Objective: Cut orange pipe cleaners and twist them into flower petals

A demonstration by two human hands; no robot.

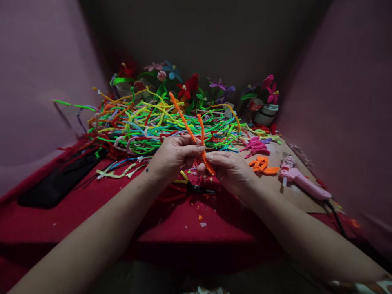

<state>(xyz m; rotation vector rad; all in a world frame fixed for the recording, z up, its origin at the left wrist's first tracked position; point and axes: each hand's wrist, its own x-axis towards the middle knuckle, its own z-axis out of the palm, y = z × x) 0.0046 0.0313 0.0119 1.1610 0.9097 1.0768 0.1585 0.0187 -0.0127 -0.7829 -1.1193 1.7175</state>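
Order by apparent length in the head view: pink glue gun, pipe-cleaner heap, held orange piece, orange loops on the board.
Pipe-cleaner heap
Held orange piece
Pink glue gun
Orange loops

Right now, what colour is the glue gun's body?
Pink; the body shows best in the head view.

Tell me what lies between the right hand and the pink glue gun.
In the head view, bent orange fuzzy sticks lie on the board between the right hand and the glue gun.
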